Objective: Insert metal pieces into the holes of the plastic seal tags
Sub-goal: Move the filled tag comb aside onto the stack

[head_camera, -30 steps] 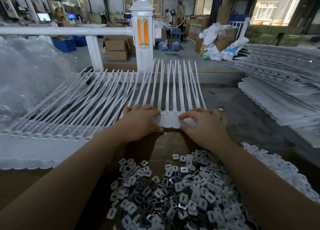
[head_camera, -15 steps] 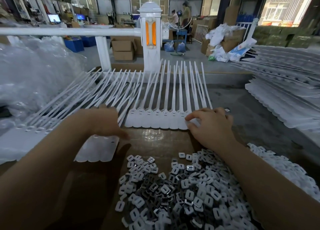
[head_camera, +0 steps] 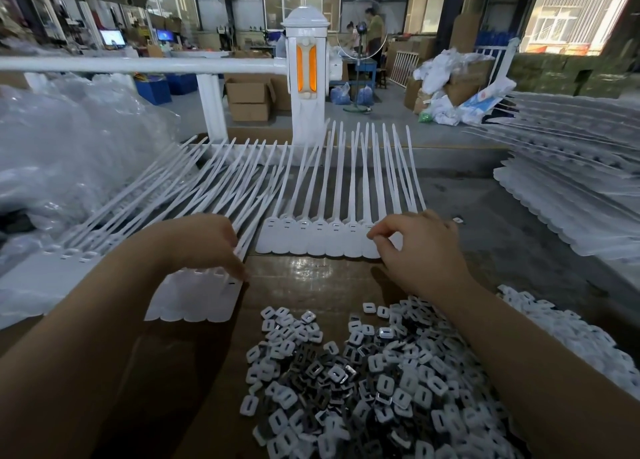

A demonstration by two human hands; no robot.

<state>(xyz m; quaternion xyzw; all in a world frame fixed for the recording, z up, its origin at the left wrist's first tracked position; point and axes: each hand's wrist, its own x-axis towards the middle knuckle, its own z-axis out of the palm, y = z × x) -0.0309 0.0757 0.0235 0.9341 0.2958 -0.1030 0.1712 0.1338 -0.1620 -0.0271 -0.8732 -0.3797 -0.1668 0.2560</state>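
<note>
Plainly, the left hand (head_camera: 204, 242) pinches a strip of tags (head_camera: 197, 299) while the right hand (head_camera: 420, 247), fingers loosely curled, touches the tag row (head_camera: 318, 239). Dragging either could skew its holes, so metal pieces (head_camera: 363, 382) below jam.

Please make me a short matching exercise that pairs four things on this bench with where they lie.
Things:
1. left hand
2. right hand
3. pile of metal pieces
4. stacked tag sheets

Places:
A. nearest the camera, between the forearms
B. at the right end of the centre row of seal tags
C. on the tag strip pulled to the left
D. at the far right of the bench

Pairs: 1-C, 2-B, 3-A, 4-D
</note>
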